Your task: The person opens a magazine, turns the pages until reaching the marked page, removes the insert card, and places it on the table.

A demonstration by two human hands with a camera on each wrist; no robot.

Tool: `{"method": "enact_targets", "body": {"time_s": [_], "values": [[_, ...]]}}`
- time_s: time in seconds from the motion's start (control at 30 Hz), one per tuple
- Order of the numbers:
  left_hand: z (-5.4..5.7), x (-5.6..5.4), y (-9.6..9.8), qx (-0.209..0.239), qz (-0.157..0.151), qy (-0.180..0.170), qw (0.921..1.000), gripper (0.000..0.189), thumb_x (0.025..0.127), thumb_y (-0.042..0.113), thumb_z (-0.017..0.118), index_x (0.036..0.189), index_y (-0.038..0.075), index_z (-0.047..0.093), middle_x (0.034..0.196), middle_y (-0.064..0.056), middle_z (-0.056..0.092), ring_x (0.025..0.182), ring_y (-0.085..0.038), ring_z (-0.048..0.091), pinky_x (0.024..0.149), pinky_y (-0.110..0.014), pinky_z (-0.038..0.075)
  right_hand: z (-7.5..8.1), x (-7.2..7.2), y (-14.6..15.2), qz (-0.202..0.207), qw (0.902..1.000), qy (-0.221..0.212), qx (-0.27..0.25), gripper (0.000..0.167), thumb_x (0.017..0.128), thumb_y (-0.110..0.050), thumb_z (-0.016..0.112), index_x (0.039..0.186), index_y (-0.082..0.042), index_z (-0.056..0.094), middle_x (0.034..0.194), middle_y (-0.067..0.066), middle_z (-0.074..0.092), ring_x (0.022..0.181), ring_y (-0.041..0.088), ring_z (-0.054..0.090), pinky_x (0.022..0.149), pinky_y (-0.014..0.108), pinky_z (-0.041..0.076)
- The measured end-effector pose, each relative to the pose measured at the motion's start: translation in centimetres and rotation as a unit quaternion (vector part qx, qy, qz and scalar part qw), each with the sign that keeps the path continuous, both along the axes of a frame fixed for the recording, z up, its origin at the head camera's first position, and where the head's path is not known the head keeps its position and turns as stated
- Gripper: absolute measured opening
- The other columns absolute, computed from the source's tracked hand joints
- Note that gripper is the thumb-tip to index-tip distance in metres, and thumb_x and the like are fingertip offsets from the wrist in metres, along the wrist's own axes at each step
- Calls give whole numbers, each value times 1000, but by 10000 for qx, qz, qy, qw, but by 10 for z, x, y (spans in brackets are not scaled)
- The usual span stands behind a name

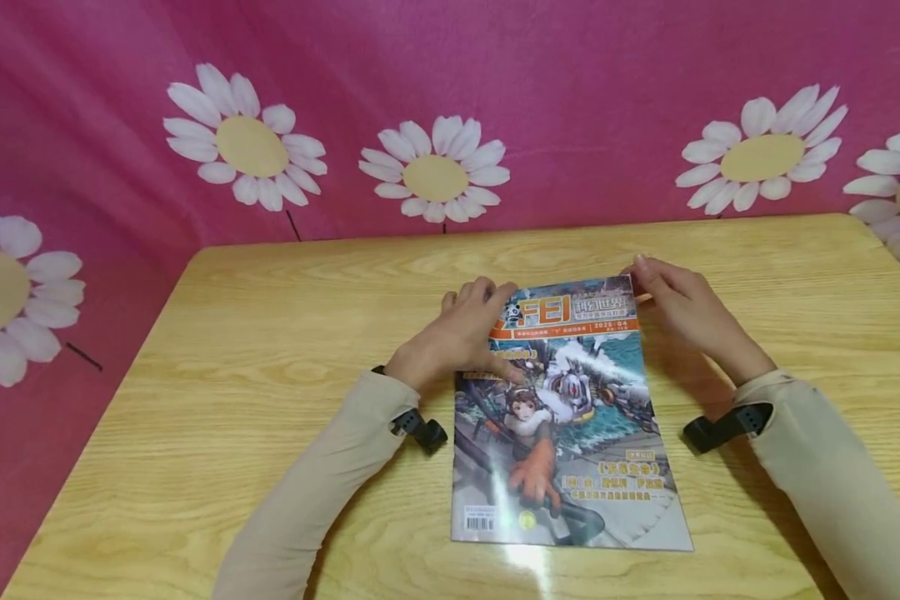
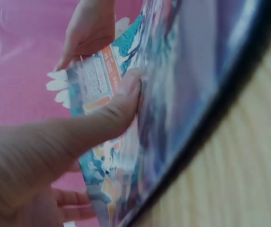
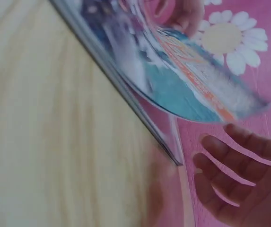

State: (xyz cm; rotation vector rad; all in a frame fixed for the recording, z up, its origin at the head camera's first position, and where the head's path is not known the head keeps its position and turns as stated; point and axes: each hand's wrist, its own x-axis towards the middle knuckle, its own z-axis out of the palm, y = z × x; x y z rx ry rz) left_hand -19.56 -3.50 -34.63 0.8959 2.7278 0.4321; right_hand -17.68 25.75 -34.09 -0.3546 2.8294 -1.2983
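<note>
A glossy magazine [image 1: 577, 433] with an illustrated cover and an orange-and-white title band lies on the table, front side up. My left hand [image 1: 453, 337] is at its upper left, the thumb [image 2: 126, 92] on the cover and the other fingers past the edge, partly hidden behind it. Seen from the right wrist, the cover [image 3: 173, 90] bends up from the pages below, its corner raised. At that upper right corner is my right hand [image 1: 682, 304], its fingers [image 3: 234, 161] spread and loosely extended just beside the corner, not gripping it.
The light wooden table [image 1: 285, 333] has rounded far corners. Behind it hangs a pink cloth [image 1: 570, 83] printed with large white daisies. A dark strap [image 1: 727, 425] circles the right wrist, and another dark strap [image 1: 420, 429] is on the left.
</note>
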Motion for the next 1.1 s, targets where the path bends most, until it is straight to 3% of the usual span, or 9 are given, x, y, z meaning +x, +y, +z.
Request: {"method": "enact_targets", "body": {"time_s": [0.17, 0.27, 0.37, 0.47, 0.57, 0.63, 0.77, 0.87, 1.1], "values": [[3, -2, -6, 711, -214, -158, 9971, 89, 78, 55, 74, 144, 10, 36, 143, -5, 44, 133, -20, 39, 115, -47, 13, -2, -2, 9, 586, 9971, -472, -115, 65, 107, -36, 13, 126, 7, 57, 126, 26, 57, 111, 13, 55, 86, 15, 42], [2, -5, -13, 1285, -459, -263, 9903, 58, 96, 57, 43, 130, 10, 50, 133, -2, 55, 128, -15, 47, 116, -47, 8, -3, -2, 11, 764, 9954, -580, -11, 65, 107, -35, 11, 127, 5, 58, 128, 24, 57, 120, 25, 52, 90, 20, 41], [-1, -5, -20, 1618, -628, -324, 9843, 79, 95, 62, 7, 128, 10, 56, 132, -3, 58, 129, -15, 47, 117, -48, 3, -4, -1, 10, 777, 9945, -692, 155, 62, 108, -35, 14, 129, 4, 57, 131, 25, 55, 125, 38, 47, 99, 36, 41], [-3, -3, -26, 1720, -590, -475, 9822, 95, 88, 69, -4, 133, 11, 57, 134, -2, 58, 130, -15, 47, 117, -45, 4, -5, 0, 7, 774, 9942, -584, 464, 51, 107, -34, 28, 130, 3, 56, 133, 27, 52, 127, 43, 43, 103, 55, 34], [-4, 0, -32, 1762, -594, -588, 9808, 91, 91, 68, -1, 136, 13, 56, 137, 0, 56, 132, -16, 44, 117, -46, 6, -8, 1, 5, 935, 9908, -401, 896, 45, 102, -29, 48, 132, 4, 53, 137, 30, 45, 129, 47, 38, 104, 61, 28], [-4, 1, -35, 1799, -675, -563, 9798, 80, 96, 63, 7, 136, 13, 56, 134, 0, 58, 130, -17, 46, 117, -46, 10, -9, 1, 6, 1067, 9864, -372, 1197, 52, 98, -28, 57, 136, 6, 48, 141, 31, 39, 132, 49, 32, 106, 61, 25], [-2, 3, -39, 1900, -864, -673, 9757, 49, 104, 45, 34, 133, 13, 56, 125, 0, 61, 112, -13, 55, 105, -39, 36, -10, 3, 5, 1138, 9787, -599, 1599, 74, 92, -36, 65, 143, 9, 36, 150, 32, 25, 139, 50, 19, 110, 62, 17], [-1, 4, -42, 1892, -843, -849, 9746, 37, 103, 36, 47, 129, 12, 55, 122, 1, 59, 102, -11, 54, 89, -33, 46, -10, 3, 3, 1156, 9740, -651, 1837, 83, 90, -42, 67, 146, 8, 33, 153, 30, 20, 141, 48, 15, 110, 61, 15], [4, 6, -49, 1709, -627, -915, 9790, 38, 98, 37, 56, 127, 12, 51, 116, 1, 57, 96, -13, 51, 86, -29, 43, -9, 3, 1, 1177, 9683, -574, 2125, 88, 88, -45, 68, 148, 6, 28, 156, 26, 18, 142, 46, 11, 109, 63, 13]]}}
